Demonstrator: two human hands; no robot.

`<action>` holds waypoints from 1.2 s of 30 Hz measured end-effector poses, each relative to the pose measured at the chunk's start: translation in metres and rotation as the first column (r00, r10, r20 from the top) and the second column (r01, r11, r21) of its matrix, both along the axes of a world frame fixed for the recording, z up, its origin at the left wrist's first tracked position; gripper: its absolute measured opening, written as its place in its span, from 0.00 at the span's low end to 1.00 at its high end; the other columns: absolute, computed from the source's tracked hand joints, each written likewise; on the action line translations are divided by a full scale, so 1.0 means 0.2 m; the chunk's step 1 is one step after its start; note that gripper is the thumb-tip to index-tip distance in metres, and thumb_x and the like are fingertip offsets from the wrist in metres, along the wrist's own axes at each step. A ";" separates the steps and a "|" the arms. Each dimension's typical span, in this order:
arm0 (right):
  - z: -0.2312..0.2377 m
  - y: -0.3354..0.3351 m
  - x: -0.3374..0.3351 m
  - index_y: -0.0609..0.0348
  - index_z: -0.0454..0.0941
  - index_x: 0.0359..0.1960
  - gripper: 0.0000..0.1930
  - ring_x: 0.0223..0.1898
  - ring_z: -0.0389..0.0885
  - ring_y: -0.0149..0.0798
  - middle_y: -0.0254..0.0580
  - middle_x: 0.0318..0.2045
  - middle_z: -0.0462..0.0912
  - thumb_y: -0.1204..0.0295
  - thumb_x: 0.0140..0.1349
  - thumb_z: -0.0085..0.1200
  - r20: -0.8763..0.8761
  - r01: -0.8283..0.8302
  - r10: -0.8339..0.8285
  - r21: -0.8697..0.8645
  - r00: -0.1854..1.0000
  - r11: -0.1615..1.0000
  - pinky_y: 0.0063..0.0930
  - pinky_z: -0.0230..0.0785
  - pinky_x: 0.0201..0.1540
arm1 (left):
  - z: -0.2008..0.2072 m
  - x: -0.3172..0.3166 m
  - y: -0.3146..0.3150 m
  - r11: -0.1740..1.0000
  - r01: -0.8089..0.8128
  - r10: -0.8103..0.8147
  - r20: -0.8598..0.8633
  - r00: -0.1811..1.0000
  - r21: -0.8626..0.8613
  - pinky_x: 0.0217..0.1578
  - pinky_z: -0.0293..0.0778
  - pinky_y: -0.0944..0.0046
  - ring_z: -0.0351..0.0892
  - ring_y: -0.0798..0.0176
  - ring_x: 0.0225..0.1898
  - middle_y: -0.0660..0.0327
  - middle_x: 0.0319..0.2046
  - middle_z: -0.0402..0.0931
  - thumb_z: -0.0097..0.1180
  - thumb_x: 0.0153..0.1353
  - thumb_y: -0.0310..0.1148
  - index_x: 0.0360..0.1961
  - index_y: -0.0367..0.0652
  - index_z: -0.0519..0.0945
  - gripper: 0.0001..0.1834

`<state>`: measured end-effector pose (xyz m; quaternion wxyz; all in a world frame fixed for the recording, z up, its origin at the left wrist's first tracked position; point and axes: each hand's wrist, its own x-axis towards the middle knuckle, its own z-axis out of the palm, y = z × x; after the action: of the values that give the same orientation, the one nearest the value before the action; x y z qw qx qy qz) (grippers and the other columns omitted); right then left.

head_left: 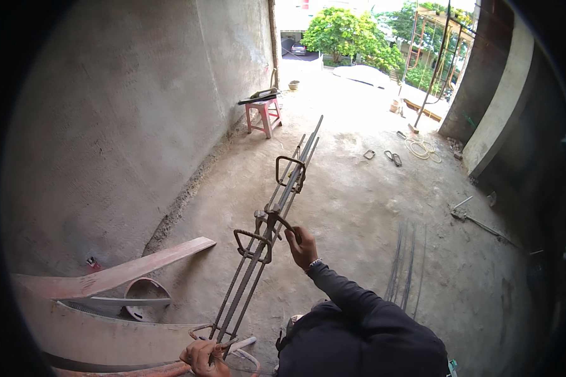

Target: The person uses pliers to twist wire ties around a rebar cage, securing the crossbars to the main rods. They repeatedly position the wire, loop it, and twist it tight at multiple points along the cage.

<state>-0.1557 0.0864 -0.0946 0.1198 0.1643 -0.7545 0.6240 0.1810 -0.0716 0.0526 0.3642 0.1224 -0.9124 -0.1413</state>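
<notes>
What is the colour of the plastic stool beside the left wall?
The plastic stool is faded red, rather pinkish; the head view shows it best.

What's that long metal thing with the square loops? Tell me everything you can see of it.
It is a rebar cage: long, dark, straight steel-looking bars with brownish, rough-looking wire loops around them at three spots. It slants from lower left, up and away. The left hand's grip closes at its near end, beside the nearest loop; the right hand's grip holds a dark curved rod at its middle. What supports it is unclear.
</notes>
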 end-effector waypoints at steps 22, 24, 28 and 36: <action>1.17 0.03 0.04 0.61 0.66 0.58 0.21 0.56 0.75 0.68 0.75 0.63 0.66 0.56 0.78 0.34 -0.237 -0.762 0.764 -0.460 0.600 0.456 0.65 0.72 0.56 | 0.15 0.08 -0.05 0.888 -0.078 -0.036 0.237 0.971 0.454 0.64 0.55 0.53 0.71 0.59 0.65 0.64 0.49 0.82 0.65 0.62 0.39 0.44 0.48 0.85 0.11; 1.18 0.02 0.11 0.59 0.63 0.60 0.22 0.33 0.84 0.63 0.75 0.53 0.74 0.55 0.78 0.33 -0.113 -0.804 0.885 -0.482 0.452 0.349 0.54 0.82 0.34 | 0.17 0.11 0.06 0.884 -0.137 0.076 0.152 0.985 0.446 0.63 0.58 0.53 0.71 0.57 0.64 0.61 0.52 0.80 0.67 0.60 0.39 0.48 0.47 0.83 0.16; 1.25 -0.03 0.25 0.63 0.60 0.56 0.20 0.22 0.85 0.49 0.65 0.40 0.80 0.57 0.78 0.35 0.256 -0.907 0.940 -0.295 0.228 0.300 0.32 0.77 0.17 | 0.17 0.07 0.31 0.942 -0.173 0.163 0.060 0.985 0.288 0.61 0.67 0.52 0.72 0.53 0.62 0.60 0.56 0.76 0.71 0.55 0.37 0.51 0.48 0.83 0.21; 1.23 -0.15 0.38 0.65 0.64 0.46 0.10 0.39 0.85 0.33 0.56 0.47 0.83 0.73 0.72 0.51 0.849 -0.934 0.522 0.119 -0.080 -0.336 0.28 0.79 0.38 | -0.03 0.10 0.44 0.953 -0.299 0.301 -0.070 0.951 0.041 0.45 0.86 0.63 0.81 0.55 0.56 0.52 0.52 0.80 0.68 0.51 0.27 0.48 0.40 0.86 0.20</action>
<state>-0.0799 0.0564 0.1507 -0.6219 0.5126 -0.5788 0.1246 0.2010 0.0158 0.0457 0.4138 0.2597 -0.8666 -0.1022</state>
